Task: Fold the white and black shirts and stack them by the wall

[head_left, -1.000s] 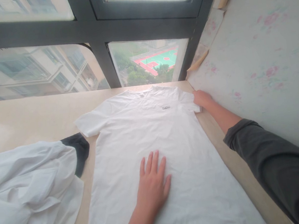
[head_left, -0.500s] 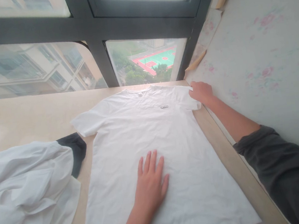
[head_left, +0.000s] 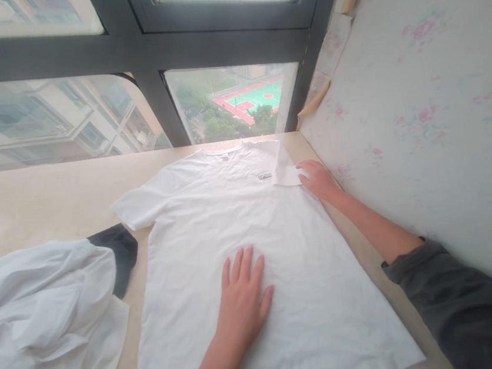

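Note:
A white short-sleeved T-shirt (head_left: 215,229) lies spread on the pale sill, neckline toward the window, with a small dark print on its chest. My left hand (head_left: 243,297) rests palm down on the middle of the shirt, fingers stretched out. At the shirt's right edge, my right hand (head_left: 316,179) has its fingers closed on the right sleeve (head_left: 286,171), which is folded inward beside the print. The other sleeve (head_left: 144,205) lies flat, pointing out to the left.
A crumpled heap of white cloth (head_left: 44,326) with a dark piece (head_left: 118,252) lies left of the shirt. Dark-framed windows (head_left: 220,36) stand behind the sill (head_left: 29,194). A wall with peeling flowered paper (head_left: 428,69) rises close on the right.
My right hand has moved left and toward me, and the right sleeve has gone from spread outward to folded in over the chest. My left hand stays on the shirt.

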Demonstrator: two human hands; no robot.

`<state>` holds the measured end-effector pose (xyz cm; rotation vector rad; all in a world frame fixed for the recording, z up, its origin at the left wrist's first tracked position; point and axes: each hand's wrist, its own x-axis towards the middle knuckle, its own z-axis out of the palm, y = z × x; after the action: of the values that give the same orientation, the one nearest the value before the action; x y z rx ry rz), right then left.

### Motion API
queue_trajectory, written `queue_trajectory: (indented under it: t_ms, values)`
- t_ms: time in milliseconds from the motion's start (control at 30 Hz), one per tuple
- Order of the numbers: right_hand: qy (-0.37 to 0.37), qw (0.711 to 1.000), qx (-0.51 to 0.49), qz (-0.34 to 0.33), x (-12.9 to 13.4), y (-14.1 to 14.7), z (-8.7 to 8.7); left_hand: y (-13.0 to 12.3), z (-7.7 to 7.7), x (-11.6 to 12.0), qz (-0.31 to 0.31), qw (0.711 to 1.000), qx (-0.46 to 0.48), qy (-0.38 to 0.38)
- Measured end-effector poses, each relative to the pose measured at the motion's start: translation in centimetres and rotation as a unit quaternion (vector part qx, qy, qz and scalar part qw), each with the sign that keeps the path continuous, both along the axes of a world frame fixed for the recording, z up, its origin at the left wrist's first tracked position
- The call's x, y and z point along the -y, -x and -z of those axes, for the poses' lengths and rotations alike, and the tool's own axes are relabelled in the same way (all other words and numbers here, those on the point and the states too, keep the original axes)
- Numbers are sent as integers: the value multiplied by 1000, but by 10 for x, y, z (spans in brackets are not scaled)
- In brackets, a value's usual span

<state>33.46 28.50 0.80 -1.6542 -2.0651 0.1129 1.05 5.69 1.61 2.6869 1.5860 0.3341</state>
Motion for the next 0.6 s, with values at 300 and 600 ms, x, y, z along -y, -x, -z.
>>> queue_trajectory:
  t_ms: [300, 600]
  values:
    - [43, 997, 54, -47, -69, 13, 2, 1, 3, 1, 10, 999, -35, -37]
    - [85, 989, 119, -8, -131, 30, 16, 1, 5, 3, 11, 999, -35, -34]
